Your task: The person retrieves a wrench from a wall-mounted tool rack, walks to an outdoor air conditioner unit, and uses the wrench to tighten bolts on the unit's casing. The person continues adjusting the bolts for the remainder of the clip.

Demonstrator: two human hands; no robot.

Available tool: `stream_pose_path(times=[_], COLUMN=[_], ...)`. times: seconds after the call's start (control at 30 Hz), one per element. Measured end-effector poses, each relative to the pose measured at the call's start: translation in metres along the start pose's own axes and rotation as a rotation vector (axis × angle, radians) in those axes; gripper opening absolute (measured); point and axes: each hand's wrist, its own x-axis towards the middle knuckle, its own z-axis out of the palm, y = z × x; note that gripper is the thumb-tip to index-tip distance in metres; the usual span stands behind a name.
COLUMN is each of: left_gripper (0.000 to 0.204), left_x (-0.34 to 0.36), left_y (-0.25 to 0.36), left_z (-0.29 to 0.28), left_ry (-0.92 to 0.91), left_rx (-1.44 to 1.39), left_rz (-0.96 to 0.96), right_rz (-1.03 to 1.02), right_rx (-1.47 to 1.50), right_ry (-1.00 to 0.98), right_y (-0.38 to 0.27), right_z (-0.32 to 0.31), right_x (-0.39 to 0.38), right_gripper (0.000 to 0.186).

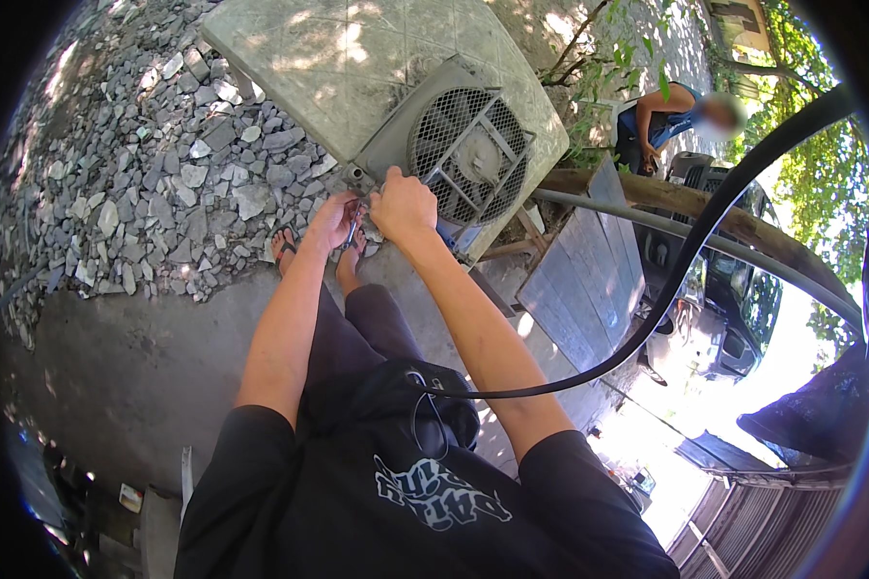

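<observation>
A grey boxy fan unit (463, 154) with a round wire mesh guard and metal cross straps lies on a tiled concrete table (299, 58). My two hands meet at its near left corner, beside a short pipe end (356, 174). My left hand (332, 220) is closed, its fingertips pinched near a small slim metal and reddish piece (357, 220) that is too small to name. Just right of it, my right hand (404, 206) is curled against the unit's edge. What its fingers hold is hidden.
Grey broken stones (193, 174) cover the ground at left. A wooden board (589, 270) and a long pole (724, 198) lie at right. A black cable (666, 299) crosses the view. Another person (657, 121) sits at the far right, by a parked motorbike (714, 309).
</observation>
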Motion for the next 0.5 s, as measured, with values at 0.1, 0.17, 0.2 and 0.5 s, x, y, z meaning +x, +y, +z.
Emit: stream_pose_path(times=[0.1, 0.17, 0.2, 0.5], left_gripper=[0.011, 0.010, 0.011, 0.010], left_x=[-0.0011, -0.0036, -0.0047, -0.0020], left_y=[0.0005, 0.0010, 0.0013, 0.0000], left_z=[0.0012, 0.0014, 0.0016, 0.0009], left_ry=[-0.027, -0.011, 0.000, -0.036], left_rx=[-0.001, 0.015, 0.010, -0.015], left_rz=[-0.004, -0.016, -0.008, 0.012], right_rz=[0.059, 0.026, -0.035, 0.043], right_rx=[0.010, 0.013, 0.006, 0.004], right_ry=[0.029, -0.005, 0.005, -0.034], right_y=[-0.0014, -0.0008, -0.0003, -0.0083], right_z=[0.0032, 0.0033, 0.0029, -0.0021], right_x=[0.0020, 0.0018, 0.0012, 0.0000], right_gripper=[0.035, 0.036, 0.038, 0.032])
